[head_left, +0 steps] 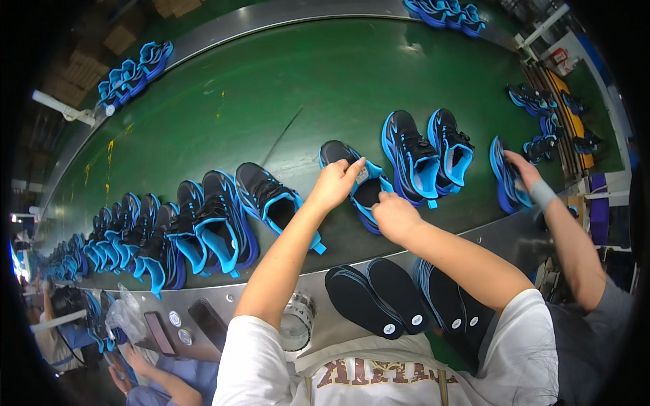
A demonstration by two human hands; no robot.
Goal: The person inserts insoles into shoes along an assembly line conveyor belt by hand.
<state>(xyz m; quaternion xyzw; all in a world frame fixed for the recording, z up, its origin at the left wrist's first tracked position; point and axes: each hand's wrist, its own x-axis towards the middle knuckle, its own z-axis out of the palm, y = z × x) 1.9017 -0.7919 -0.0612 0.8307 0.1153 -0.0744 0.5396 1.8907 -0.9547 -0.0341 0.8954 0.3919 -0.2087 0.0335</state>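
A black and blue sneaker (332, 150) lies in front of me on the green belt, its toe pointing away. My left hand (336, 183) pinches it near the tongue, where a small pale label shows. My right hand (395, 215) is closed at the heel collar, and its fingertips are partly hidden. Left of my hands stands another sneaker (256, 181) with its opening toward me. A pair of sneakers (403, 139) sits just right of my hands. Closer to me, black insoles (352, 298) with round white stickers lie on the metal edge.
A long row of sneakers (220, 203) runs left along the green belt (203, 122). Phones (206, 321) and a clear round container (298, 321) rest on the metal ledge. A co-worker's hand (525, 169) at right holds a shoe. More shoes (443, 13) stand on the far edge.
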